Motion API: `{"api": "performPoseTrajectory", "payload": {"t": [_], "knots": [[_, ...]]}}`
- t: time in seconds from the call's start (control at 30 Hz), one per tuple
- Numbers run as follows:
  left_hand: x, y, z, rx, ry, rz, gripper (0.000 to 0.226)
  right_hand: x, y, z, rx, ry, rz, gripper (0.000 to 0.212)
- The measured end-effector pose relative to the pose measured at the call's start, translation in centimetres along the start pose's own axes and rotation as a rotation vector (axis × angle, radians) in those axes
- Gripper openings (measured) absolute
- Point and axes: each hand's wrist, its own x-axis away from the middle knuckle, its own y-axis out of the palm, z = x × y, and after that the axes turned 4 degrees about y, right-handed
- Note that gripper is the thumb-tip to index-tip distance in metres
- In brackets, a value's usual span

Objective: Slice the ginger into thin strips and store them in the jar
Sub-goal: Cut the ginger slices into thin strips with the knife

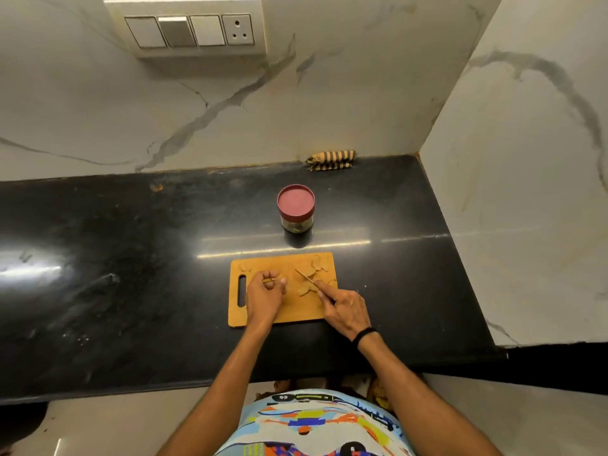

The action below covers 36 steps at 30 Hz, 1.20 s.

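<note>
The left hand point(265, 292) pinches a small ginger piece point(269, 280) on the wooden cutting board point(296, 309). The right hand point(345, 311) grips a knife point(304, 276), its blade over the ginger slices point(307, 286) mid-board. Just behind stands the red-lidded jar point(295, 207), closed, and a striped cloth point(330, 159) lies against the wall.

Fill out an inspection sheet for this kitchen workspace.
Surface: black counter, glossy and smudged.
Job's things: cutting board carries ginger pieces; jar stands behind it, red lid on.
Clutter: striped cloth against the back wall.
Hands: left hand pinches a ginger bit over the board; right hand holds the knife, blade over the ginger pieces.
Cables: nothing seen.
Surroundings: marble walls; switch panel with socket above.
</note>
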Motion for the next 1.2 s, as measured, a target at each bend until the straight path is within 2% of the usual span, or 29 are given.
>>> {"api": "performPoseTrajectory", "payload": {"t": [0.17,0.3,0.43,0.57,0.83,0.93,1.03,1.2], "knots": [[0.1,0.5,-0.5,-0.081,0.005,-0.008,0.021,-0.2,0.0,0.4,-0.001,0.040,0.036,0.029],[0.4,0.8,-0.7,-0.103,0.012,-0.001,0.020,-1.5,-0.6,-0.5,0.096,0.051,0.029,0.027],[0.4,0.9,-0.8,-0.107,0.004,0.004,0.020,-3.5,-0.4,-2.3,0.332,0.006,-0.206,0.036],[0.0,0.8,-0.6,-0.100,-0.003,0.021,0.021,-5.1,-0.2,-3.3,0.384,-0.045,-0.295,0.035],[-0.4,0.8,-0.3,-0.097,-0.023,0.037,0.020,-8.0,0.2,-5.3,0.320,-0.001,-0.265,0.033],[-0.7,0.7,-0.3,-0.095,-0.025,0.042,0.020,-8.3,0.6,-5.5,0.293,-0.032,-0.321,0.034],[-1.0,0.6,-0.5,-0.092,-0.018,0.048,0.020,-8.6,1.3,-5.5,0.289,-0.031,-0.384,0.025],[-1.2,0.5,-0.3,-0.093,-0.022,0.046,0.020,-9.4,1.4,-5.8,0.282,0.013,-0.335,0.020]]}}
